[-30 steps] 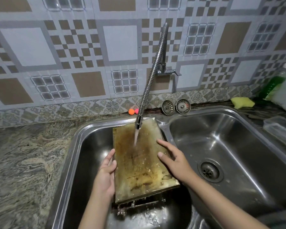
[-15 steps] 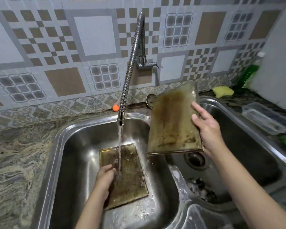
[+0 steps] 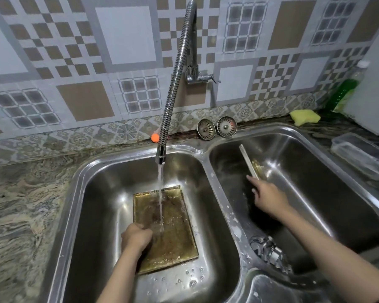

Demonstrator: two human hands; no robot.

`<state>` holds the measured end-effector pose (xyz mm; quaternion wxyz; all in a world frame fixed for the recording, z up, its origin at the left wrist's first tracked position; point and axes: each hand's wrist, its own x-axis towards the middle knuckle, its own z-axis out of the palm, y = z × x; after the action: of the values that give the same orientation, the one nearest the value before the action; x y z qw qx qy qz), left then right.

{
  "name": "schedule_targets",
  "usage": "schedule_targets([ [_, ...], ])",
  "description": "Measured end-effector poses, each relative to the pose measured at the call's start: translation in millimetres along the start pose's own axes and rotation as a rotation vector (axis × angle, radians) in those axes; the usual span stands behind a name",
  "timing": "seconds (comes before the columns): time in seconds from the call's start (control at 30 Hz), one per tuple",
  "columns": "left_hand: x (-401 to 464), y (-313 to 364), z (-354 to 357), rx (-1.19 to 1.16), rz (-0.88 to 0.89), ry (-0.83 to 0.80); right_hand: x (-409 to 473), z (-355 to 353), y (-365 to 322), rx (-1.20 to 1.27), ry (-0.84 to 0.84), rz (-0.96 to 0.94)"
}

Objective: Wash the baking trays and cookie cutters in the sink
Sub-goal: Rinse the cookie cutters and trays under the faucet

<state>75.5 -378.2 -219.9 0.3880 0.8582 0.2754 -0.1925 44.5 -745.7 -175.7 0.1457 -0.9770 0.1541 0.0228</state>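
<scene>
Granite counter (image 3: 26, 206) surrounds steel double sink (image 3: 208, 152) under patterned tiles (image 3: 79, 62).

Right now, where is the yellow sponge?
In the head view, the yellow sponge lies on the counter at the far right, behind the right basin, beside the green bottle.

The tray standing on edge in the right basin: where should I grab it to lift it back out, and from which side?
Take the second tray by its raised upper edge, coming down from above. It stands nearly edge-on against the right basin wall, so only that thin rim is exposed; a pinch across its thickness looks the likeliest grip. The right hand is already at that edge.
</scene>
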Motion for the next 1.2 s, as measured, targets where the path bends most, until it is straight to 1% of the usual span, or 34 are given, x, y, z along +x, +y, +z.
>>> schedule_targets([
  [0.07,1,0,-1,0.004,-0.007,0.035,3,21,4,-0.083,-0.096,-0.010],
  [0.13,2,-1,-3,0.000,-0.001,0.074,7,38,7,-0.116,-0.187,0.008],
  [0.2,5,-2,-5,-0.013,0.029,0.096,11,48,4,-0.063,-0.243,0.044],
  [0.23,6,-3,-6,-0.040,0.044,0.105,13,49,1,-0.008,-0.245,0.055],
  [0.3,6,-3,-10,-0.116,0.054,0.109,15,45,-8,0.140,-0.190,0.057],
  [0.37,0,-1,-14,-0.169,0.055,0.099,14,35,-20,0.292,-0.076,0.039],
  [0.43,-9,4,-16,-0.226,0.080,0.092,9,21,-36,0.388,0.047,-0.005],
  [0.5,-15,7,-16,-0.269,0.140,0.088,-1,6,-57,0.456,0.140,-0.066],
  [0.57,-22,11,-15,-0.319,0.183,0.042,-14,-8,-80,0.512,0.191,-0.145],
  [0.67,-31,17,-20,-0.378,0.177,-0.035,-40,-16,-116,0.537,0.169,-0.291],
  [0.77,-33,24,-31,-0.543,0.079,-0.094,-63,-11,-143,0.492,0.075,-0.426],
  [0.83,-34,27,-40,-0.693,0.007,-0.154,-74,-11,-155,0.436,-0.032,-0.484],
  [0.9,-41,27,-49,-0.787,-0.012,-0.254,-83,-19,-165,0.301,-0.166,-0.543],
  [1.0,-50,23,-57,-0.886,0.022,-0.342,-91,-36,-175,0.047,-0.286,-0.600],
  [1.1,-57,22,-60,-0.909,0.102,-0.367,-91,-39,-176,-0.155,-0.430,-0.568],
  [1.13,-60,23,-60,-0.902,0.137,-0.369,-87,-37,-175,-0.209,-0.456,-0.549],
  [1.2,-71,27,-58,-0.889,0.217,-0.383,-71,-28,-174,-0.275,-0.432,-0.513],
])
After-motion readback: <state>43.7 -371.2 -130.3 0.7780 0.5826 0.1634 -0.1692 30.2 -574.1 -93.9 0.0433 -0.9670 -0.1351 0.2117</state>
